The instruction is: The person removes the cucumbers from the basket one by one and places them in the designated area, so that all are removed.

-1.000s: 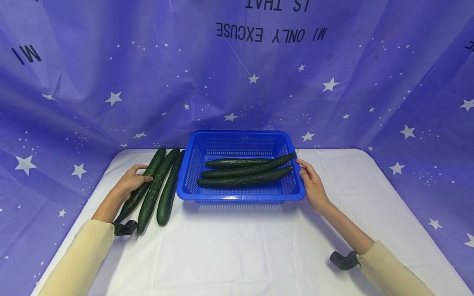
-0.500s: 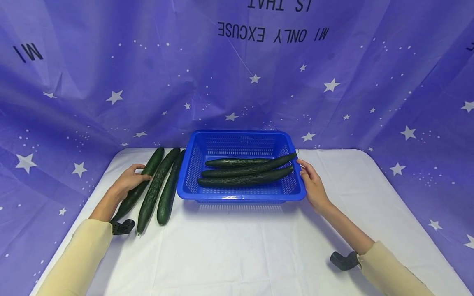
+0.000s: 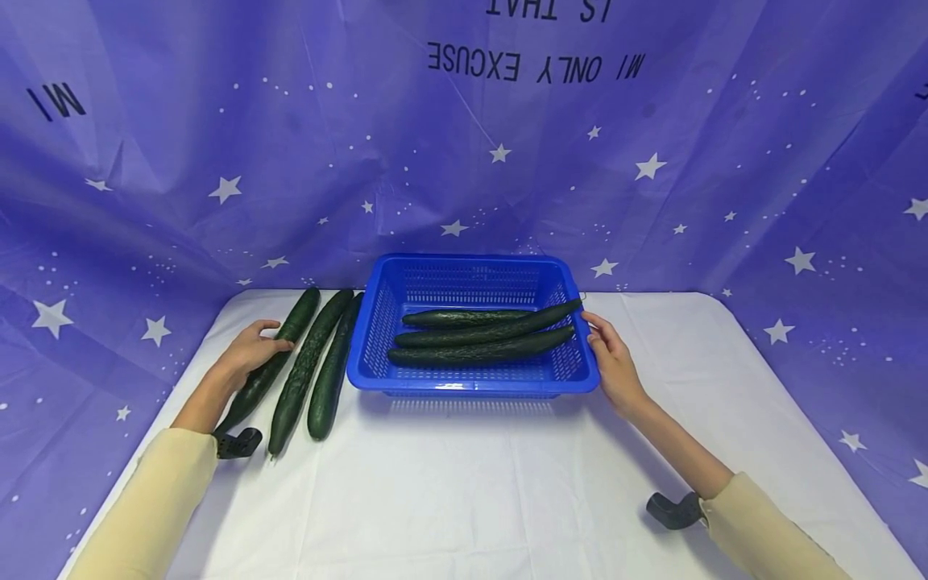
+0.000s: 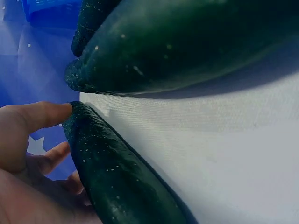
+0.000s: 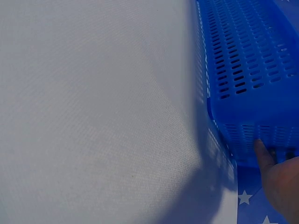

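Note:
At the left of the head view, my left hand (image 3: 250,354) holds the leftmost cucumber (image 3: 296,321) between thumb and fingers. The left wrist view has the thumb of that hand (image 4: 18,179) against the near side of the cucumber (image 4: 121,177), the other fingers behind it. Just right of it lie a second cucumber (image 3: 308,356) and a third (image 3: 330,383), beside the blue basket (image 3: 471,387). My right hand (image 3: 615,370) grips the basket's right end. In the right wrist view, a digit of this hand (image 5: 282,186) presses the basket's outer wall (image 5: 261,109).
Inside the basket lie a back cucumber (image 3: 464,320), a middle one (image 3: 478,333) and a front one (image 3: 478,353), roughly lengthwise. The white tablecloth (image 3: 464,491) reaches a purple star-printed curtain (image 3: 464,185) behind and at both sides.
My left hand and the leftmost cucumber have shifted slightly left, widening the gap to the second cucumber. The right hand and basket look unmoved.

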The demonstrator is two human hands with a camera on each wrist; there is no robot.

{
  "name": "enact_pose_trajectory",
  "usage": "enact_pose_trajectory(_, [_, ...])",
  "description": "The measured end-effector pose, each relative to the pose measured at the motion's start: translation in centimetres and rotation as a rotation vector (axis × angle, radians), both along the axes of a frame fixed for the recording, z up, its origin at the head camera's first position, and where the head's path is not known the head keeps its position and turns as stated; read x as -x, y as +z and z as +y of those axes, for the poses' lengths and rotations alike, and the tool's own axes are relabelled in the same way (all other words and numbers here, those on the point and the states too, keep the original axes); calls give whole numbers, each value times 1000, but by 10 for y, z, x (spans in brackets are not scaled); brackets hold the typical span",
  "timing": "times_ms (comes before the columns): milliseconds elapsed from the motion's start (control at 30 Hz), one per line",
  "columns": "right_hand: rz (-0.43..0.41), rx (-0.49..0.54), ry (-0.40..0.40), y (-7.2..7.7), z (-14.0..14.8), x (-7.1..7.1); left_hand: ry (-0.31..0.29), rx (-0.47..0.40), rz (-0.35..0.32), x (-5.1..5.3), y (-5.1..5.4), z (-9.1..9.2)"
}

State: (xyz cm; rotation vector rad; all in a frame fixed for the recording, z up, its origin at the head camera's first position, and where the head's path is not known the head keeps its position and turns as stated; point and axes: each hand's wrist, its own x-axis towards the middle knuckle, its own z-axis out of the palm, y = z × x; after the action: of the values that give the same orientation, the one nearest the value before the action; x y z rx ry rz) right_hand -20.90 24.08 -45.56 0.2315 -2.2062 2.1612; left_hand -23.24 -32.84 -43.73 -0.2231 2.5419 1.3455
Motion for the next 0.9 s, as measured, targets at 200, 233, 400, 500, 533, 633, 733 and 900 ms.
enact_pose_trajectory(200, [4,2,0,0,0,0,17,-9,76,1,6,3])
enact_pose_trajectory(233, [3,2,1,0,0,0,19,-6,94,1,8,4])
enact_pose_trajectory(400, [0,-1,4,1,0,0,7,-1,181,4,25,17])
enact_pose_trajectory(500, [-3,0,5,1,0,-1,-23,-1,223,6,38,33])
enact_pose_trajectory(533, [-3,1,6,1,0,-1,-35,-3,233,6,43,39])
enact_pose_trajectory(633, [-5,1,6,1,0,-1,-82,-15,255,5,58,58])
enact_pose_trajectory(733, [-6,-3,3,1,0,-1,-134,-38,275,5,74,78])
enact_pose_trajectory(900, [-11,-7,-1,2,0,-1,-259,-21,309,9,97,108])
